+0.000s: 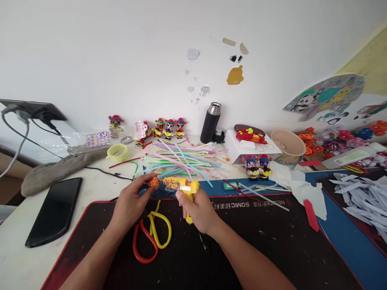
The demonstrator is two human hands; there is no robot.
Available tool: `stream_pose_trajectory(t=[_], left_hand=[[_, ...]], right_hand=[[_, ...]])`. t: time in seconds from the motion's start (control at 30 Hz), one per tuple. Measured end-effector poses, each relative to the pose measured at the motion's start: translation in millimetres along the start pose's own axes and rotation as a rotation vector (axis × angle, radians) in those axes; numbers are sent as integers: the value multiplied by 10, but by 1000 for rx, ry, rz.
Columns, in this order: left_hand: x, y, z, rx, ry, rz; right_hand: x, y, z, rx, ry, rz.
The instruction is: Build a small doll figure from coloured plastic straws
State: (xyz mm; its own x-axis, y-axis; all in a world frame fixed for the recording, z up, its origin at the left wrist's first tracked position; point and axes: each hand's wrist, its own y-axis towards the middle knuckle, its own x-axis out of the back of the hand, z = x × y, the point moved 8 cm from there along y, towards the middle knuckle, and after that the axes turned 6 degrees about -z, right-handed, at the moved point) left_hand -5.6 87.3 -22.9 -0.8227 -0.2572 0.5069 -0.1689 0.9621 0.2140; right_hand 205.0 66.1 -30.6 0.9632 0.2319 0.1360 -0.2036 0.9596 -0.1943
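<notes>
Pinched in the fingertips of my left hand [130, 205] is a small orange fuzzy piece [153, 182]. My right hand [202, 210] is wrapped round the grip of a yellow glue gun [189, 189], whose nozzle points left. The nozzle tip is very close to the orange fuzzy piece; I cannot tell whether they touch. Below my left hand, scissors [145, 250] with one red and one yellow handle lie on the black mat [256, 249]. Just beyond both hands spreads a pile of pastel pipe cleaners [184, 155].
A black thermos [211, 123] stands against the wall, beside a white box [252, 149]. Several small fuzzy figures [169, 129] line the back. At left lie a black phone [55, 211] and a yellow-green tape roll [118, 153]. White paper strips [367, 201] heap at right.
</notes>
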Motion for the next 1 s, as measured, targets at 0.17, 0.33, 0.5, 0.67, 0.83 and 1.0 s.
stream_pose_trajectory(t=[0.17,0.33,0.5,0.67,0.83,1.0], left_hand=[[0,-2,-16,0,5,7],[-12,-13,-16,1,8,21],[4,-2,-27,5,13,10],[-1,-1,-30,1,14,19],[-12,-5,-7,-13,20,26],[-14,-8,-11,-24,40,33]], right_hand=[[14,10,-5,2,-5,-10],[24,10,0,-3,-3,-16],[-10,-7,5,-1,16,14],[-15,-6,-6,-1,19,20],[-1,6,-12,-18,39,6],[-8,11,-19,-27,39,14]])
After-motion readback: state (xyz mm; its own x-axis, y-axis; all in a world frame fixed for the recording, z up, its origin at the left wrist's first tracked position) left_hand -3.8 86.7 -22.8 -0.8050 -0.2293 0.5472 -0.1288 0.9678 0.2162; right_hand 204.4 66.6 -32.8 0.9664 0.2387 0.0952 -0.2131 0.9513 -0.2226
